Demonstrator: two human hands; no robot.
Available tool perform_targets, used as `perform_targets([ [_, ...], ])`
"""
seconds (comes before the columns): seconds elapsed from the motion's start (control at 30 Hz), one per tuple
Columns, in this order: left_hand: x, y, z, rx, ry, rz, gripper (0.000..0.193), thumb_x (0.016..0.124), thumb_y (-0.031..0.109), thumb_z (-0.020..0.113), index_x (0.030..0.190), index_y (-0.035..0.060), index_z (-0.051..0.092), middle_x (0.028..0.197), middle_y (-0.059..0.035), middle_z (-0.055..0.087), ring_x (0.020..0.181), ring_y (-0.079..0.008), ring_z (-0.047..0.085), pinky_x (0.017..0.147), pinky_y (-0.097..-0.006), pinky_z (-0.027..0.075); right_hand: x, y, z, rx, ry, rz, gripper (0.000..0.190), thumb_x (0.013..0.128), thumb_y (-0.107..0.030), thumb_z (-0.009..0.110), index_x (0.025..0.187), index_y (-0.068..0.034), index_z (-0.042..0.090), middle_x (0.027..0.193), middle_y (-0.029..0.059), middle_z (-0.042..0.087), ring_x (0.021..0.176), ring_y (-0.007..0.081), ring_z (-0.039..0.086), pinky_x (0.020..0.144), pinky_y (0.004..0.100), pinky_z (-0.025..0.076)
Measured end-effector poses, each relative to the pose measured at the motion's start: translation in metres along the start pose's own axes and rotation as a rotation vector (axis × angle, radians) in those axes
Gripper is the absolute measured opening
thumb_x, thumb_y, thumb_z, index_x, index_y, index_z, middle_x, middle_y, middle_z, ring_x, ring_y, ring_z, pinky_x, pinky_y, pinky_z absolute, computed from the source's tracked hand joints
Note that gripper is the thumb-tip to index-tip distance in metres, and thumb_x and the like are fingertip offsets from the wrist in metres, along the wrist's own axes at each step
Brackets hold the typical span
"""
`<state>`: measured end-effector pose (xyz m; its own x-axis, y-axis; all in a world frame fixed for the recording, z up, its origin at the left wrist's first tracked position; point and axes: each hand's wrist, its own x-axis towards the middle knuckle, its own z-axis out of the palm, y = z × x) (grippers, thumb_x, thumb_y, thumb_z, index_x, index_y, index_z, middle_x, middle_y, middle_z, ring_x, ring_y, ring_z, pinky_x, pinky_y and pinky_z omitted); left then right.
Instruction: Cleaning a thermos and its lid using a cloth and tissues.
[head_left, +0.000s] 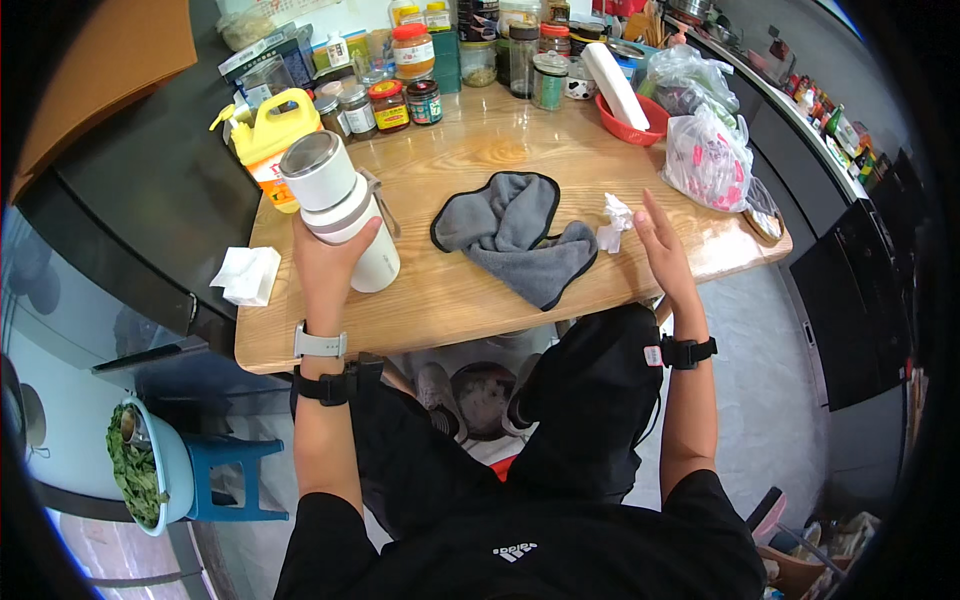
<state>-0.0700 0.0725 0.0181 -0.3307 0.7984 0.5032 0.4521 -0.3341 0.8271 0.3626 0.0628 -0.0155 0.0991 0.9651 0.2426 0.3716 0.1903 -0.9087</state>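
Note:
My left hand (330, 255) grips a white insulated bottle (375, 255) around its side, over the left part of the wooden table (405, 315). The bottle has a grey lid top and a strap loop. Over the table's right side, my right hand (663, 244) holds nothing, its fingers extended. Just left of its fingertips is a crumpled white tissue (616, 217). Between the hands lies a rumpled grey cloth (502, 225) with black edging. A white tissue pack (259, 276) sits near the left edge, beside my left wrist.
Behind the bottle stands a yellow jug (281, 131) with a pump beside it. Several jars (390, 109) line the back. At right are a red basket (637, 131) and plastic bags (707, 161). A basin of leafy greens (169, 480) rests on a blue stool (236, 480) at lower left.

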Motion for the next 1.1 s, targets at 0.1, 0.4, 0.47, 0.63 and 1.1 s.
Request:
perform_targets([
  [0.1, -0.011, 0.023, -0.002, -0.045, -0.091, -0.005, 0.074, 0.064, 0.026, 0.090, 0.121, -0.0026, 0.052, 0.114, -0.0140, 0.066, 0.102, -0.0216, 0.065, 0.089, -0.0374, 0.052, -0.009, -0.007, -0.007, -0.178, 0.158, -0.049, 0.062, 0.099, -0.031, 0.058, 0.150, -0.005, 0.034, 0.143, 0.0199, 0.048, 0.126, 0.0289, 0.052, 0.103, 0.0359, 0.041],
  [0.4, -0.110, 0.121, 0.002, -0.035, -0.769, 0.027, 0.080, 0.059, 0.029, 0.089, 0.124, -0.0003, 0.053, 0.111, -0.0182, 0.064, 0.101, -0.0346, 0.063, 0.089, -0.0392, 0.050, -0.082, -0.163, 0.038, -0.002, -0.238, -0.485, 0.081, 0.077, -0.043, 0.079, 0.141, -0.006, 0.046, 0.128, 0.0175, 0.058, 0.113, 0.0273, 0.058, 0.094, 0.0392, 0.046],
  [0.47, -0.126, 0.122, 0.007, 0.040, -0.794, 0.110, 0.081, 0.059, 0.028, 0.088, 0.125, -0.0011, 0.052, 0.109, -0.0192, 0.063, 0.099, -0.0378, 0.062, 0.088, -0.0402, 0.050, -0.097, -0.175, 0.034, -0.171, -0.244, -0.489, 0.076, 0.075, -0.040, 0.081, 0.135, -0.004, 0.052, 0.120, 0.0187, 0.062, 0.104, 0.0271, 0.063, 0.087, 0.0375, 0.049],
  [0.63, -0.145, 0.115, 0.007, 0.215, -0.652, 0.397, 0.083, 0.059, 0.027, 0.087, 0.128, 0.0015, 0.048, 0.111, -0.0194, 0.059, 0.101, -0.0392, 0.058, 0.088, -0.0446, 0.047, -0.111, -0.171, 0.027, -0.292, -0.289, -0.214, 0.055, 0.071, -0.032, 0.084, 0.112, -0.001, 0.065, 0.090, 0.0150, 0.068, 0.073, 0.0207, 0.067, 0.066, 0.0301, 0.053],
  [1.1, -0.145, 0.108, -0.002, 0.219, -0.796, 0.448, 0.084, 0.058, 0.031, 0.086, 0.126, -0.0030, 0.049, 0.107, -0.0184, 0.059, 0.101, -0.0361, 0.056, 0.090, -0.0413, 0.046, -0.116, -0.146, 0.019, -0.200, -0.483, -0.291, 0.052, 0.070, -0.022, 0.084, 0.115, -0.005, 0.065, 0.087, 0.0109, 0.069, 0.074, 0.0215, 0.067, 0.070, 0.0311, 0.055],
])
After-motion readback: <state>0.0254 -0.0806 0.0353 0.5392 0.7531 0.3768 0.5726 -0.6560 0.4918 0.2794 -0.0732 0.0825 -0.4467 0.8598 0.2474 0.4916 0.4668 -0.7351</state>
